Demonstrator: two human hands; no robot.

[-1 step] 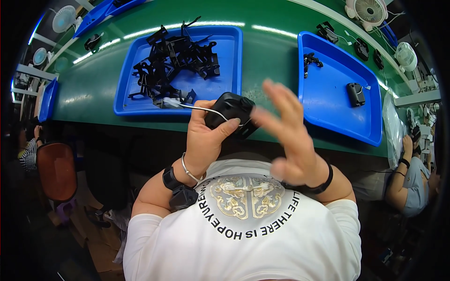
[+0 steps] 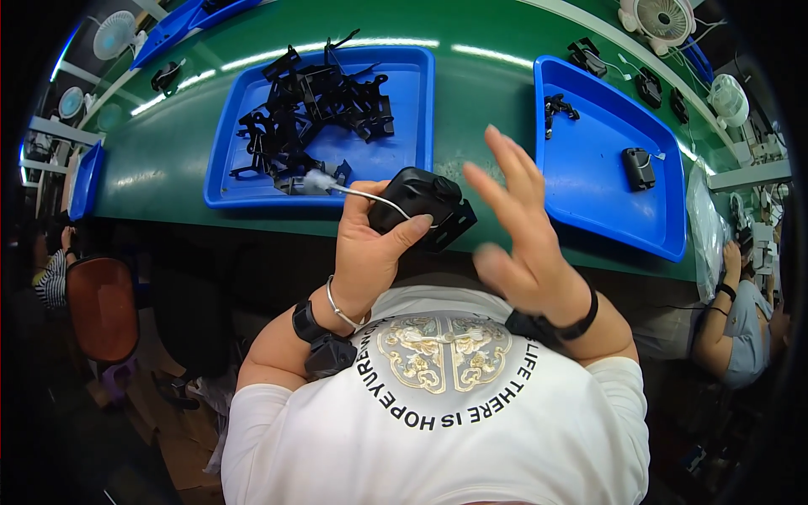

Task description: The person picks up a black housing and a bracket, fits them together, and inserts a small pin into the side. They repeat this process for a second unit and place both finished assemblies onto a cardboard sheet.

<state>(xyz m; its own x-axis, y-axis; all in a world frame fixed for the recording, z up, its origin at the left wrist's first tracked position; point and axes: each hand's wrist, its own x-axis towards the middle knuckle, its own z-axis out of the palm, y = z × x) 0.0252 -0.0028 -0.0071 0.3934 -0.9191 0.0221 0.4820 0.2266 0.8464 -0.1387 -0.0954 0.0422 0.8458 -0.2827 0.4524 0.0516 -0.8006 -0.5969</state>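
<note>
Nothing has shifted from the picture before: same pose, same hold, so the work sits at the same point, with the piece in hand and the other hand free.

At far left a brown chair [image 2: 101, 307] stands below the bench, with a small fan [image 2: 114, 35] up by the rim. The green table [image 2: 480, 93] carries the left blue tray [image 2: 220, 181], heaped with black plastic brackets [image 2: 311, 109] (tangled, not stacked). Just in front of that tray, the left hand [image 2: 366, 252] is closed around a black casing [image 2: 421, 206], thumb pressed across its top. A thin white cable [image 2: 362, 192] runs from the casing back toward the tray.

The casing is held over the near table edge, off the surface. Right beside it the right hand [image 2: 522, 236] is raised with its fingers spread and blurred, holding nothing and not touching the casing.

Further right, the right blue tray [image 2: 606, 202] is mostly bare, with one small black unit [image 2: 638, 168] in it. Another fan [image 2: 663, 17] stands beyond, and a co-worker's arm [image 2: 741, 320] shows at the far right edge.
</note>
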